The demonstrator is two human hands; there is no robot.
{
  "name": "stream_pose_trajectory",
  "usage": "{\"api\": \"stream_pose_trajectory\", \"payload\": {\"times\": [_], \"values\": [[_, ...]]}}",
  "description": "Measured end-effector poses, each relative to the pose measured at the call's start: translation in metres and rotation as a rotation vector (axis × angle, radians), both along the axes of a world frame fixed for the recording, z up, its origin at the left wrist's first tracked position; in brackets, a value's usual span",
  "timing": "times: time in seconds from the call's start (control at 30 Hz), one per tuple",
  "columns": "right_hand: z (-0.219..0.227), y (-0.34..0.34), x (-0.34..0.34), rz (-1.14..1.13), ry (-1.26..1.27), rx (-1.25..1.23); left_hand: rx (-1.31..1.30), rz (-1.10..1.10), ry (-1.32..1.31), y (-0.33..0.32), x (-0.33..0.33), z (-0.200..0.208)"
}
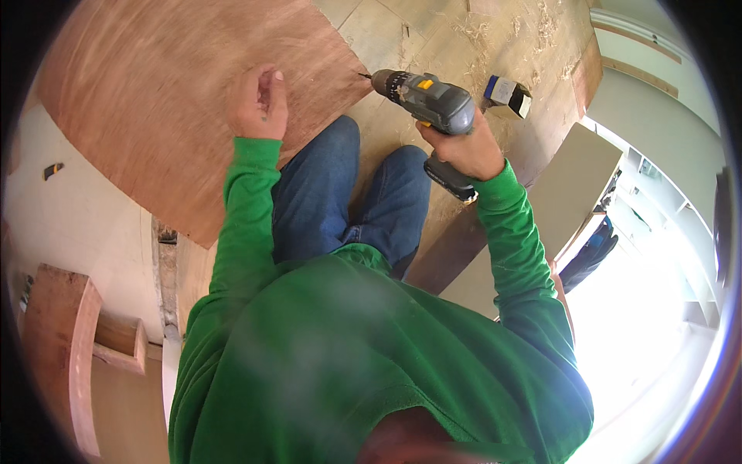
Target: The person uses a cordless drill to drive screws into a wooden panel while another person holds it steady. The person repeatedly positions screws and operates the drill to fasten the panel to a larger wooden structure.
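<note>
Head view shows the right hand (468, 147) wrapped around a grey cordless drill (430, 99), long axis pointing to nine o'clock, bit touching the plywood sheet (178, 100) corner. Left hand (260, 104), loosely curled and holding nothing, rests on that sheet, left of the bit.

Plywood sheet (170, 100) on floor (433, 39), left of drill (429, 100); small box (508, 96) just right of drill, knees (348, 178) below.

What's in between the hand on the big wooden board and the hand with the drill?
In the head view, between the left hand on the plywood board and the right hand gripping the drill lie the person's blue-jeaned knees.
</note>
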State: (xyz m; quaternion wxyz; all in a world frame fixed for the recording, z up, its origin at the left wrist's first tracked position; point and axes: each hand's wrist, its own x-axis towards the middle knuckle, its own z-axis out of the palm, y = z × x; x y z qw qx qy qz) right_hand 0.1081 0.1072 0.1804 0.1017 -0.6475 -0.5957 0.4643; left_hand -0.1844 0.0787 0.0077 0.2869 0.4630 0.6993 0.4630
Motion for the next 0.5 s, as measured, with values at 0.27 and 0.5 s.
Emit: {"api": "stream_pose_trajectory", "payload": {"times": [0.27, 0.5], "values": [[-0.002, 0.012, 0.003, 0.167, -0.117, 0.034, 0.137, -0.124, 0.302, 0.004, -0.011, -0.011], [0.006, 0.010, -0.010, 0.136, -0.203, -0.046, 0.133, -0.147, 0.302, 0.009, -0.012, -0.008]]}}
